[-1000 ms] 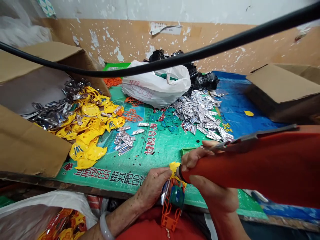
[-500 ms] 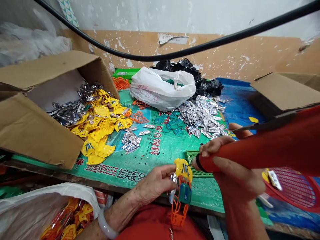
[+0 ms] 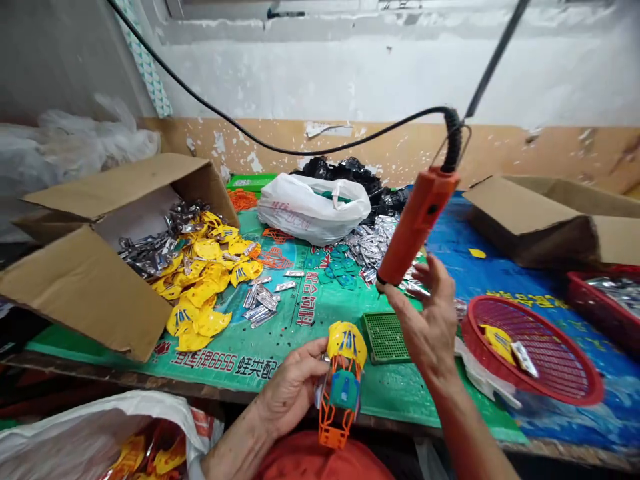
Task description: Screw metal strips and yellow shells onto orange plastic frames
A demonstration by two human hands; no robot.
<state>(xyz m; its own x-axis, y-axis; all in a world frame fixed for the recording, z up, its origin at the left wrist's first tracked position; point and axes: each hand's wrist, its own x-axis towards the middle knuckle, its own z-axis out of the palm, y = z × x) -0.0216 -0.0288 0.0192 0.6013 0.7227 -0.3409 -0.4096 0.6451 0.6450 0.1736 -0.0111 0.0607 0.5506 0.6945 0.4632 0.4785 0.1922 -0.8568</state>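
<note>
My left hand (image 3: 296,381) is closed on the side of a toy vehicle body with a yellow shell (image 3: 345,339), an orange open frame (image 3: 332,432) and a teal block (image 3: 345,389) in its middle. Just right of it, my right hand (image 3: 429,319) is raised with fingers apart. An orange electric screwdriver (image 3: 414,223) hangs tilted from a cord and wire. Its lower tip is beside my right thumb; whether they touch I cannot tell. Behind the toy lies a small green perforated tray (image 3: 387,339).
A cardboard box (image 3: 85,287) spills yellow shells (image 3: 203,293) and silvery parts at left. Silver strips (image 3: 370,243) and a white bag (image 3: 313,210) lie behind. A red basket (image 3: 565,353) is at right, an open white sack (image 3: 165,410) at lower left.
My right hand has let go of the screwdriver, which now hangs upright and tilted, away from the toy. The left hand has turned the toy and shifted slightly left. The view has tilted up.
</note>
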